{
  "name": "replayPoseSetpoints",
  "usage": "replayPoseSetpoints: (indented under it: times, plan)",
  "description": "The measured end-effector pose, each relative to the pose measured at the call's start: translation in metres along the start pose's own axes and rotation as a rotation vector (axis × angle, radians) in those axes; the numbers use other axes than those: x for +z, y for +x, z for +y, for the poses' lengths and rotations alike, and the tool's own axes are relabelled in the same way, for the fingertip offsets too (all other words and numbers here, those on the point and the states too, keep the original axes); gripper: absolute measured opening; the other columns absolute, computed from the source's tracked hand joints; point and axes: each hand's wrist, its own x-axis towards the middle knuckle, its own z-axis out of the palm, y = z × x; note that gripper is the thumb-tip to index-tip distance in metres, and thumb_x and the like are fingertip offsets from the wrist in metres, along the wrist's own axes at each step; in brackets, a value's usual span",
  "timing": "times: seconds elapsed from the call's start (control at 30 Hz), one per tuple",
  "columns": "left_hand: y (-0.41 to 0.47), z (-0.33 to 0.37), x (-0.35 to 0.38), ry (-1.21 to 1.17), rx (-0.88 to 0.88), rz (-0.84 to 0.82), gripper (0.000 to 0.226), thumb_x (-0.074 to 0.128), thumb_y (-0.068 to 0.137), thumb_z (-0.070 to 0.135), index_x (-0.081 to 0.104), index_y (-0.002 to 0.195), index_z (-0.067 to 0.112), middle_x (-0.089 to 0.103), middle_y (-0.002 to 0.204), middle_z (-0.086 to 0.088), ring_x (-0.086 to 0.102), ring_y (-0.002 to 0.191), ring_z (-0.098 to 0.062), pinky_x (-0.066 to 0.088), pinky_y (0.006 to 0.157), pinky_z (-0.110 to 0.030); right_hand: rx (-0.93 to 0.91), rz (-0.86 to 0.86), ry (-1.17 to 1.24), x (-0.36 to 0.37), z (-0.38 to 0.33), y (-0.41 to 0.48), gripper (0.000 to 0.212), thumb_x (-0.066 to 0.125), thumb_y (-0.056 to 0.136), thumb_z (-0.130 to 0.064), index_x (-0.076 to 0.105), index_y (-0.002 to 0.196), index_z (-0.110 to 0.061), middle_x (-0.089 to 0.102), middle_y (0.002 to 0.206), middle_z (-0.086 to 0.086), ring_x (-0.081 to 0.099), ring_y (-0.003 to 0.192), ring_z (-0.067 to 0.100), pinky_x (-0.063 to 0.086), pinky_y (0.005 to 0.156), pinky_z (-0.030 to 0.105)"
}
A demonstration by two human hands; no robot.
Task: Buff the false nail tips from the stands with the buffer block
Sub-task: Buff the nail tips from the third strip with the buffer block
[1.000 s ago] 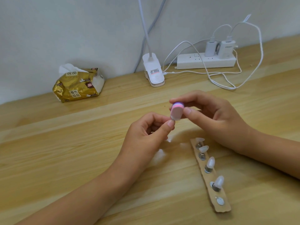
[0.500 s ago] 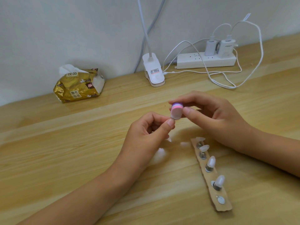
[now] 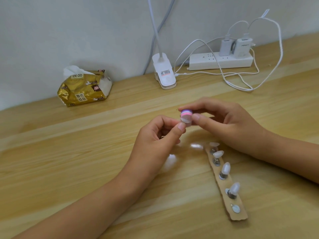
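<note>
Left hand: thumb and forefinger pinching one false nail tip, raised over the desk, beyond and left of the far end of the cardboard strip.
Right hand: thumb and fingers pinching the buffer block, its face against that tip, beyond the strip's far end.

Hazards, as judged: the tip is small, glossy and held by fingertips only, so hard pressure from the block may flick it out of the pinch. The right wrist hangs close over the strip's far end and, if lowered, may topple the mounted tips.

Count:
- Buffer block, one.
- Cardboard strip, one.
- Stands, five in a row on the strip.
- Mounted tips, four; the nearest stand is bare.
- Tip in hand, one.
- Pale glossy patches left of the strip, two; loose tips or glare, undetermined.
- Well beyond the strip: tissue pack, one; clip lamp, one; socket bar, one; chargers, two.
</note>
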Motion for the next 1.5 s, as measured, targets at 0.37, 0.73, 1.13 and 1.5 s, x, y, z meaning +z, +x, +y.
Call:
replayPoseSetpoints:
  times: [0.37, 0.73, 1.13, 1.5]
  plan:
    - [0.0, -0.0002, 0.0001, -0.007, 0.031, -0.003, 0.006, 0.063, 0.089, 0.012, 0.067, 0.088, 0.007, 0.07, 0.077, 0.006, 0.059, 0.066, 0.0, 0.046, 0.063, -0.011, 0.06, 0.016, -0.034, 0.0012, -0.0007, 0.0, 0.02, 0.062, 0.094, -0.022, 0.068, 0.113, -0.02, 0.071, 0.104, -0.009, 0.067, 0.103, 0.009, 0.056, 0.091, 0.037]
    - [0.0005, -0.002, -0.0008, -0.022, 0.026, 0.014, 0.004, 0.064, 0.088, 0.014, 0.067, 0.086, 0.013, 0.069, 0.076, 0.009, 0.058, 0.065, 0.0, 0.046, 0.063, -0.012, 0.09, 0.039, -0.036, 0.0019, -0.0024, -0.0001, 0.023, 0.062, 0.092, -0.028, 0.069, 0.112, -0.018, 0.073, 0.101, -0.004, 0.069, 0.1, 0.011, 0.058, 0.088, 0.043]
    - [0.0008, -0.002, -0.0007, -0.037, 0.02, 0.034, 0.004, 0.064, 0.088, 0.013, 0.067, 0.086, 0.013, 0.068, 0.077, 0.006, 0.058, 0.067, 0.0, 0.047, 0.064, -0.012, 0.036, 0.095, 0.012, 0.0011, -0.0004, -0.0003, 0.018, 0.064, 0.094, -0.025, 0.066, 0.111, -0.018, 0.071, 0.104, 0.001, 0.069, 0.1, 0.013, 0.059, 0.086, 0.041]
    - [0.0021, -0.0035, -0.0018, -0.046, 0.026, 0.023, 0.004, 0.064, 0.089, 0.012, 0.068, 0.089, 0.01, 0.07, 0.078, 0.006, 0.059, 0.068, -0.001, 0.046, 0.064, -0.012, -0.008, 0.087, -0.027, 0.0019, -0.0025, 0.0, 0.017, 0.066, 0.093, -0.025, 0.065, 0.11, -0.02, 0.068, 0.105, -0.003, 0.067, 0.102, 0.013, 0.055, 0.087, 0.026]
